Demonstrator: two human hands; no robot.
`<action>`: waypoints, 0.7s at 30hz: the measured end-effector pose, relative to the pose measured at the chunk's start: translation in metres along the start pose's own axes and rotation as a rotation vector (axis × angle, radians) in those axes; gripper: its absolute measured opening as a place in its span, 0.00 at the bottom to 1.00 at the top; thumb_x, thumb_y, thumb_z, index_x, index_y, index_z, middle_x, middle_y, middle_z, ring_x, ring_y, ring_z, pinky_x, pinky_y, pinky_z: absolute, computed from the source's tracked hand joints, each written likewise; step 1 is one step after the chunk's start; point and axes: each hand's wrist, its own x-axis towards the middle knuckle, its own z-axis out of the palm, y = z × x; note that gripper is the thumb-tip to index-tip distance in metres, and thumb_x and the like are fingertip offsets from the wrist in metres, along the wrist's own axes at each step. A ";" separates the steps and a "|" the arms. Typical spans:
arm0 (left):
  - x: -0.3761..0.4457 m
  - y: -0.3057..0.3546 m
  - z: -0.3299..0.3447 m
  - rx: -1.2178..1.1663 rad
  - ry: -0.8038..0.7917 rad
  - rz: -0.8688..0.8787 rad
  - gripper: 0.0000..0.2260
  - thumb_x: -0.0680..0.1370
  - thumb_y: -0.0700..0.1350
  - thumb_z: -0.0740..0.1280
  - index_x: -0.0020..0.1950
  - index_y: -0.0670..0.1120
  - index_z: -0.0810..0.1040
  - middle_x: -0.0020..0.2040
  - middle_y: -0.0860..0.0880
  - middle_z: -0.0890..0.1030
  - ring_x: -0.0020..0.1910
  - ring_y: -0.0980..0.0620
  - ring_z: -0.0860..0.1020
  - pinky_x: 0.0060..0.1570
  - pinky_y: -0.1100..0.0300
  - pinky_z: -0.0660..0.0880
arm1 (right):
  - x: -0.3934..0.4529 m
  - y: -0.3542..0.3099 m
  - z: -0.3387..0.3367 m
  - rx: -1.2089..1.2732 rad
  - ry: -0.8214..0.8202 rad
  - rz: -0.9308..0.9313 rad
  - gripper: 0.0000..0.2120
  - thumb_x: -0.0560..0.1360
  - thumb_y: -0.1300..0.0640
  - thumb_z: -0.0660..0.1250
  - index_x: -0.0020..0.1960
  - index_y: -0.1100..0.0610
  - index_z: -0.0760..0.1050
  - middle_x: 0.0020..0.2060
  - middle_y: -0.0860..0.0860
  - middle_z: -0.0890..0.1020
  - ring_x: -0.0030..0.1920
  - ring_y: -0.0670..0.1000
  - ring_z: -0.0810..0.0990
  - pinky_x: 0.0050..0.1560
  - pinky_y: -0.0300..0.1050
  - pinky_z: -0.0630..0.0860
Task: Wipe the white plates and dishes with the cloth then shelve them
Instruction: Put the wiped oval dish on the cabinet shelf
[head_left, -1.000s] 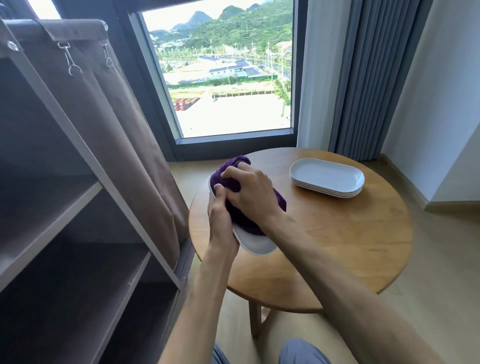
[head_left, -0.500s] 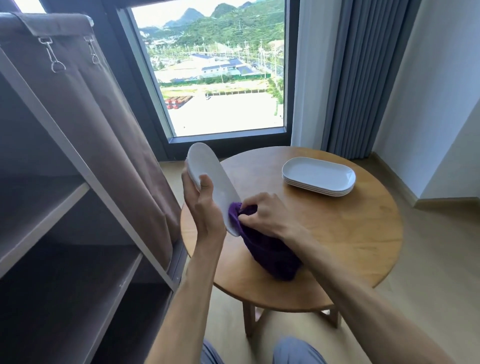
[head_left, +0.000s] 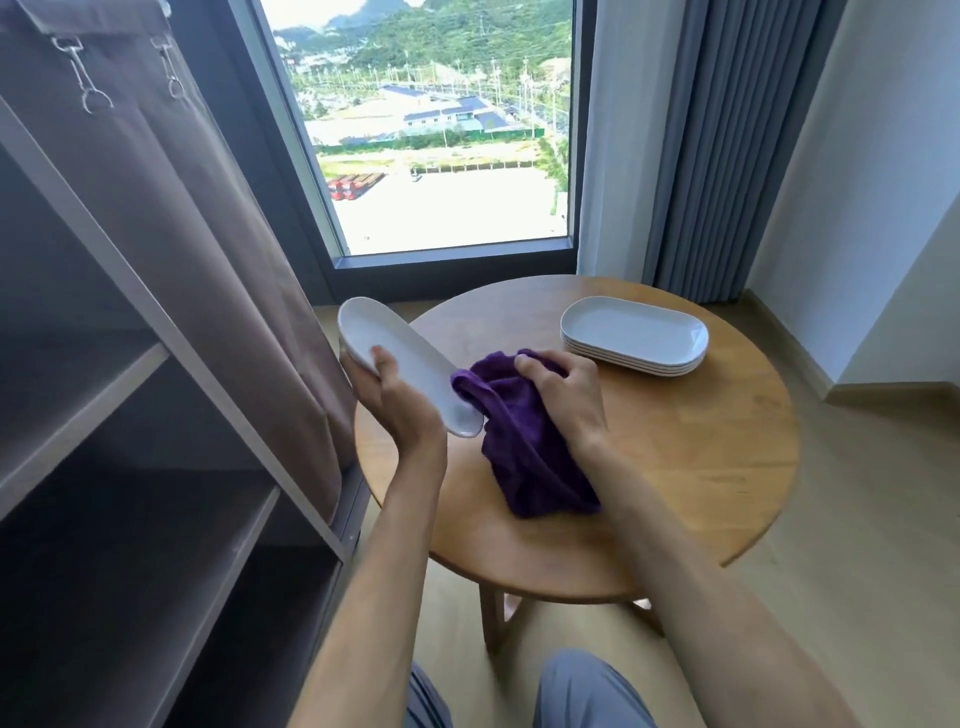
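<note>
My left hand (head_left: 400, 402) grips a white oblong plate (head_left: 400, 358) by its long edge, thumb on top, and holds it tilted over the left rim of the round wooden table (head_left: 691, 499). My right hand (head_left: 566, 392) holds a purple cloth (head_left: 524, 457) bunched in its fingers. The cloth touches the plate's near end and drapes onto the tabletop. A stack of several white oblong plates (head_left: 635, 335) lies at the table's far right.
An open fabric shelf unit (head_left: 130, 467) with bare grey shelves stands at the left, its brown cover (head_left: 208, 234) rolled up and clipped. A window (head_left: 441, 130) and grey curtains (head_left: 737, 145) are behind the table. My knees (head_left: 582, 691) show at the bottom.
The cloth came off the plate's face and dropped onto the table with my right hand. My left hand lifted the plate and swung it left, toward the shelf unit.
</note>
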 end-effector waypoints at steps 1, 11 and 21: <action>0.003 0.002 -0.002 -0.033 0.034 -0.012 0.18 0.84 0.48 0.57 0.74 0.53 0.68 0.69 0.51 0.74 0.62 0.55 0.76 0.57 0.66 0.74 | 0.007 0.003 -0.004 -0.091 0.061 0.065 0.13 0.77 0.50 0.70 0.60 0.52 0.84 0.55 0.48 0.86 0.56 0.47 0.82 0.54 0.32 0.74; 0.009 0.036 0.003 -0.242 0.125 -0.021 0.20 0.87 0.44 0.56 0.80 0.49 0.64 0.74 0.42 0.72 0.70 0.41 0.74 0.70 0.42 0.73 | -0.025 -0.020 0.027 -0.102 0.081 -0.017 0.30 0.81 0.44 0.63 0.76 0.61 0.65 0.43 0.44 0.81 0.52 0.47 0.80 0.56 0.43 0.72; 0.005 0.060 -0.048 0.081 0.007 0.158 0.27 0.73 0.58 0.67 0.70 0.51 0.70 0.61 0.52 0.79 0.59 0.55 0.80 0.51 0.62 0.81 | -0.024 -0.052 0.069 0.355 -0.013 0.104 0.14 0.77 0.65 0.60 0.61 0.54 0.70 0.50 0.50 0.78 0.51 0.54 0.80 0.42 0.59 0.85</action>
